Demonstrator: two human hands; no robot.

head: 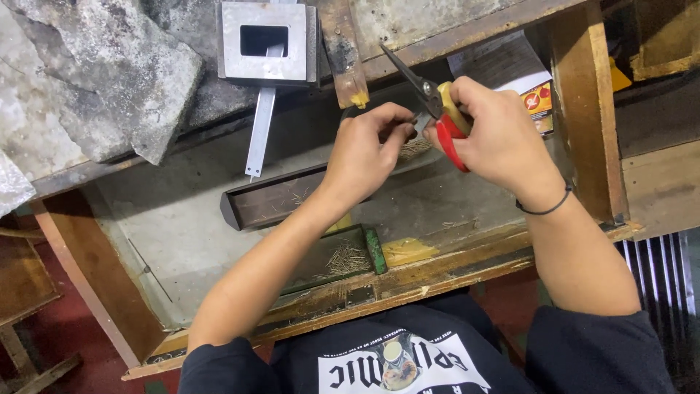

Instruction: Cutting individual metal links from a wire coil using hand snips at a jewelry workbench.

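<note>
My right hand grips a pair of cutting pliers with red and yellow handles, its dark jaws pointing up and to the left. My left hand pinches something small and thin right at the pliers' joint; what it is I cannot make out. Both hands hover over a dark metal tray that holds thin wire bits. A second shallow tray with a green edge lies nearer to me, with a heap of short wire pieces in it.
A square metal block with a rectangular hole and a flat metal strip stand at the back. Rough stone slabs lie at the upper left. A wooden post rises on the right, beside a printed carton.
</note>
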